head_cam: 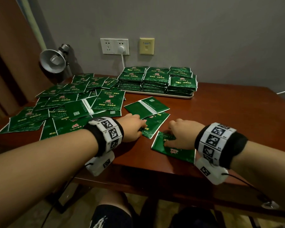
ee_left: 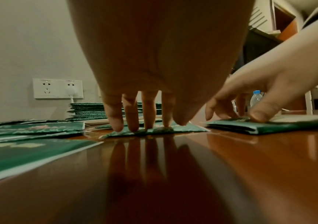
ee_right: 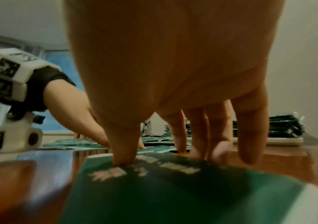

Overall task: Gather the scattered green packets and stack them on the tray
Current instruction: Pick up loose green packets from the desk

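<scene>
1. down on the table [head_cam: 220,112], the left hand [head_cam: 132,127] reaches forward palm down, its fingers [ee_left: 116,121] straight and spread, tips pressing on a green packet [head_cam: 152,127] that lies flat near the middle of the table; nothing is curled around it.
2. the right hand [head_cam: 183,134] is arched over a second packet [head_cam: 171,148] close to the near edge of the table, just beside the first one. its thumb [ee_right: 123,151] presses on top of the packet and the fingers [ee_right: 250,136] come down at the far edge, so it looks to be pinching that packet, though the fingertips under the edge are hidden.
3. both wrists wear black bands with white marker blocks [head_cam: 109,132].
4. a third packet [head_cam: 146,106] lies back side up just beyond the left hand, partly over the packet that hand presses.
5. a loose heap of packets [head_cam: 64,99] covers the left part of the table, overlapping each other.
6. the tray [head_cam: 156,94] sits at the back by the wall, with stacked packets [head_cam: 156,79] in several neat piles on it; only its pale front rim shows.
7. the right wrist view is blurred up close, so the print on the packet cannot be read, and the palm blocks most of it.
8. the lamp [head_cam: 53,60] stands at the back left, its base hidden behind the heap.
</scene>
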A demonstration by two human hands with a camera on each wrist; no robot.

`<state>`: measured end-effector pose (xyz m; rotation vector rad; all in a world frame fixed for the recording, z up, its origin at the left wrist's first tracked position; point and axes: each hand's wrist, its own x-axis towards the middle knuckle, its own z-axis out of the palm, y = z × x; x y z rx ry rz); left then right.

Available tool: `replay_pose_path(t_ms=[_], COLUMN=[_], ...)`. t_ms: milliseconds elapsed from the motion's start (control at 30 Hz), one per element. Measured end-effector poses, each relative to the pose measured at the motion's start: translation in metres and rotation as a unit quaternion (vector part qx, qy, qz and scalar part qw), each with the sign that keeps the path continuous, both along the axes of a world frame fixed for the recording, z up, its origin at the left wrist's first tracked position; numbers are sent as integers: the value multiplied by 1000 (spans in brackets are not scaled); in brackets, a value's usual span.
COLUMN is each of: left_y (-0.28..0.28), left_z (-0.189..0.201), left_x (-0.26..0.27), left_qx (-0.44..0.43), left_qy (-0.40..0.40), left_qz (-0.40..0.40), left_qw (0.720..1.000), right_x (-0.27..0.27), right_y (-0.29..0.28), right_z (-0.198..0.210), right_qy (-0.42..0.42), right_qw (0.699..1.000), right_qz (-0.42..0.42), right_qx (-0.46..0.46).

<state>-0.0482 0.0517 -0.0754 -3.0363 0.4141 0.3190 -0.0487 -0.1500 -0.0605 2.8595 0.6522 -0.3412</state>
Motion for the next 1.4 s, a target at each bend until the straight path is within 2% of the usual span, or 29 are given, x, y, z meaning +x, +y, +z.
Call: replay_pose_path(t_ms=[100,267,433,567,1033,1233,1400], left_y=[-5,-6,-8,-10,-13,-8,1], left_z=[-4,-7,-6,-7,10,14,6], left_x=[10,30,36,36,45,44,39], left_qx=[-9,-5,-18,-19,-40,-154,-335], left_qy=[-7,18,22,31,73,97,38], left_qz=[55,141,161,178,183,181,172], left_qw=[998,990,986,983,980,966,926], right_x=[4,10,32,44,56,58,61], right_y=[9,15,13,4,-1,-2,-1], right_z=[4,5,6,3,-10,-12,-14], right_qy=[47,75,24,47,66,70,71], right_qw=[999,996,998,994,993,993,992], right_qz=[-20,-16,-41,-95,-100,-99,-101], right_qx=[12,-37,-44,-38,-15,-4,-11])
